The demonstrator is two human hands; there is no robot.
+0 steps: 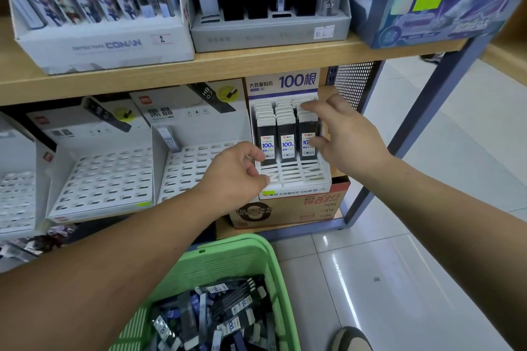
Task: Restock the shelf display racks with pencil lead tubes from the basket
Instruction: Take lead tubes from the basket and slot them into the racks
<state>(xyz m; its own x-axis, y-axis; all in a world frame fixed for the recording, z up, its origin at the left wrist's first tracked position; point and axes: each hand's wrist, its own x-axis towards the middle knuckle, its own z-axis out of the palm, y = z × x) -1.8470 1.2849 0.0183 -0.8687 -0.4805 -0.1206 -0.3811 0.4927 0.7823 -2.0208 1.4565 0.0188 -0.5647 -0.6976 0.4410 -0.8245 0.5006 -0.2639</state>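
White slotted card makes up the empty rack (105,177) at the left of the lower shelf (251,65). Just right of it a second rack (199,171) holds one lone tube (168,138), tilted against its left wall. Near, on the floor, the green basket (228,259) is heaped with loose tubes (222,316). Above it the left hand (236,177) curls its fingers round the left front edge of the stocked rack (296,177), thumb by the left column. Three columns of black tubes (286,134) stand upright in that rack, with its nearest slots bare. The right hand (342,134) is spread wide over the right column, forefinger on the far tube tops, thumb against the front tube. A shoe (353,339) shows near right.
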